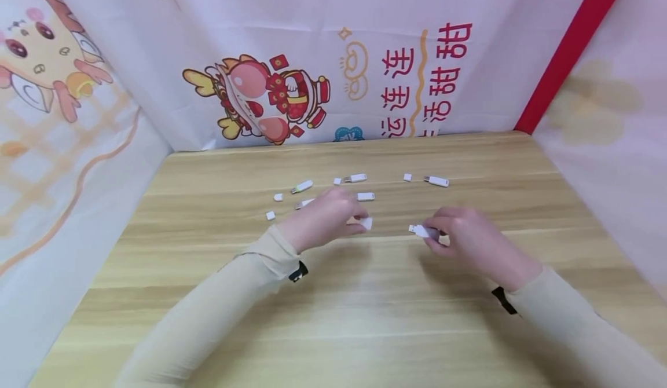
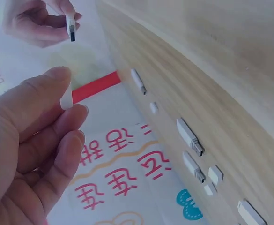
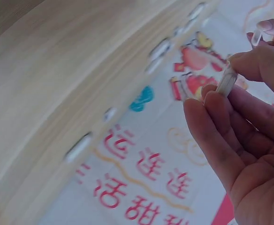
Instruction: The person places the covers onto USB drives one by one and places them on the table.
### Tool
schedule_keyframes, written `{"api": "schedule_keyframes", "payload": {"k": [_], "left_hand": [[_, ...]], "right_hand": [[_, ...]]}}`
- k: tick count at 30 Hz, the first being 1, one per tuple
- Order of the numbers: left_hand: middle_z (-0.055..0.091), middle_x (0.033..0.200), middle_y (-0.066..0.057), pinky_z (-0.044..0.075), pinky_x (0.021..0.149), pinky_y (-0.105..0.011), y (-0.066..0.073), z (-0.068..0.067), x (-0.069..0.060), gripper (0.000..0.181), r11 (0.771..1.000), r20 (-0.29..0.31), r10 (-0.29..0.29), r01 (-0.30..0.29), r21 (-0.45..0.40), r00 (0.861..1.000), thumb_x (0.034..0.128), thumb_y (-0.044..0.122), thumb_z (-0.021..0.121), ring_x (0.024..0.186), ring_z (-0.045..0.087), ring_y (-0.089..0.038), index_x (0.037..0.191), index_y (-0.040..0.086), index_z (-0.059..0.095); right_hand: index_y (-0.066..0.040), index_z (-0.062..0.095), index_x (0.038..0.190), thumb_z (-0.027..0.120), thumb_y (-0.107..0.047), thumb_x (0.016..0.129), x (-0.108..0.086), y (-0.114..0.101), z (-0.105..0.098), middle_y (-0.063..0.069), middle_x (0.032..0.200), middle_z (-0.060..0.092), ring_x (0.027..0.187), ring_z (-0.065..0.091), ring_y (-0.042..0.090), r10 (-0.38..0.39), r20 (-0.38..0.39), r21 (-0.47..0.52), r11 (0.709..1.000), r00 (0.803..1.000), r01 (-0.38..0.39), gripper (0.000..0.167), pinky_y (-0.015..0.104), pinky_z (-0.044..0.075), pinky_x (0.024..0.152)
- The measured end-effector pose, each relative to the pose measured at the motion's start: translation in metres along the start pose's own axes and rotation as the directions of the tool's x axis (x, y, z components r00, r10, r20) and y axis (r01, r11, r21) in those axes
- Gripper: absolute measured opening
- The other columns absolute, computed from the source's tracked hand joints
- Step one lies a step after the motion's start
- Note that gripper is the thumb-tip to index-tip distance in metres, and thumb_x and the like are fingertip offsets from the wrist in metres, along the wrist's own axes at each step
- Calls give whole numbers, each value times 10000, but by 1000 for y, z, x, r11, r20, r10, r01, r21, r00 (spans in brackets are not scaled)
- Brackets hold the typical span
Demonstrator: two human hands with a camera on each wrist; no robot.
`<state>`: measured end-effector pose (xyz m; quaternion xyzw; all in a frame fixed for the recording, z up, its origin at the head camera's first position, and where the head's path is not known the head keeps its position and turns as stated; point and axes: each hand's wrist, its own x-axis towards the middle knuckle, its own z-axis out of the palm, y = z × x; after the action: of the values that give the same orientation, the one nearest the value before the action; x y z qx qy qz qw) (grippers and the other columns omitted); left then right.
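Note:
My left hand (image 1: 330, 214) pinches a small white cap (image 1: 366, 223) between thumb and fingers. In the left wrist view that cap (image 2: 66, 97) shows as a thin white piece at the fingertips of the hand (image 2: 36, 140). My right hand (image 1: 471, 240) grips a white USB stick (image 1: 424, 231), its metal plug bare and turned toward the left hand. Cap and stick are apart, both held above the table. In the right wrist view the stick (image 3: 227, 80) lies between thumb and fingers of the right hand (image 3: 249, 117).
Behind the hands, on the wooden table (image 1: 333, 330), lie several uncapped white sticks, among them one at the right (image 1: 436, 181) and one at the back (image 1: 356, 178). Small caps lie beside them, such as one at the left (image 1: 270, 215). Printed cloth (image 1: 312, 23) stands around the table.

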<state>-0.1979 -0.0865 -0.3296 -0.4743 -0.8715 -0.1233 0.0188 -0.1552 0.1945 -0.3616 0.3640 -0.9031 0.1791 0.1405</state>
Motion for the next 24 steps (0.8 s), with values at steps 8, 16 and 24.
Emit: {"api": "schedule_keyframes", "payload": {"k": [8,16,24], "left_hand": [[735,975,-10,532,822,-250,18,-8,-34,232,999,-63,-2,4,42,998,880,248,768,892,640,-129,1042,83,766],[738,996,-33,536,800,-241,28,-8,-66,280,999,-175,-18,27,48,984,858,254,788,907,639,-144,1066,68,765],[735,974,-44,548,780,-241,35,-6,-88,263,997,-217,-38,53,63,975,865,231,786,880,642,-152,1052,48,760]], "right_hand": [[-23,751,886,863,-25,679,3,-28,0,15,803,670,680,610,109,-146,-83,-19,989,986,145,236,285,561,593],[-14,749,907,876,-20,672,13,-44,5,29,827,673,694,622,115,-188,-94,-1,982,978,189,266,282,565,591],[-19,745,900,873,-19,684,24,-57,16,27,826,674,699,629,118,-234,-94,33,971,968,238,251,276,571,609]]}}
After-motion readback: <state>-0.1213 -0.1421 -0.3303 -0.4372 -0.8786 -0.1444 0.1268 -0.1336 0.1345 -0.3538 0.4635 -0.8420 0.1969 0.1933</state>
